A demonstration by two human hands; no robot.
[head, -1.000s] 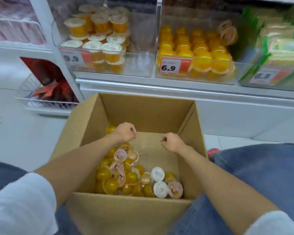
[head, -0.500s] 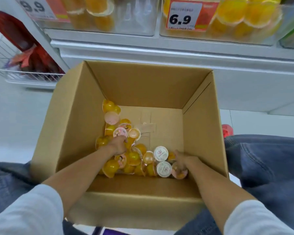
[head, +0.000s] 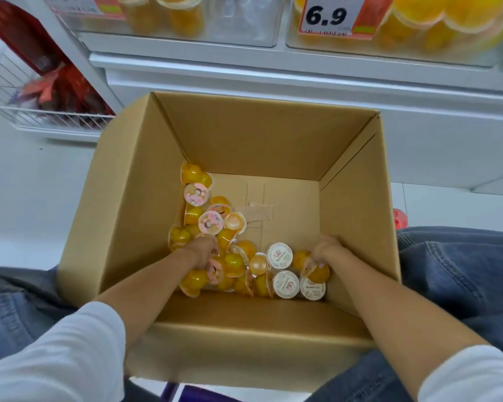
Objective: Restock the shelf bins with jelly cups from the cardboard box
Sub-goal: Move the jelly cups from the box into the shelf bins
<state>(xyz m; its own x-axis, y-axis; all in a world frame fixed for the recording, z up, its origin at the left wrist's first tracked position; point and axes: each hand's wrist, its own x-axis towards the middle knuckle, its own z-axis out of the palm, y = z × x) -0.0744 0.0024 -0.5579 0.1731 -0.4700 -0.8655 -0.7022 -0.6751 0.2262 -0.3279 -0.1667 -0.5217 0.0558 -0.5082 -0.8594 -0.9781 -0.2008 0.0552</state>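
The step in hand is the pickup. Both hands reach down into the cardboard box (head: 244,338), where the jelly cups (head: 279,255) lie heaped along its left and near floor. The left hand (head: 202,250) curls its fingers (head: 212,261) round jelly cups mid-heap. The right hand (head: 328,249) pinches one at the near right corner. The next move, I judge, calls for lifting both handfuls clear of the tall walls to the shelf bins (head: 418,39) on the far side.
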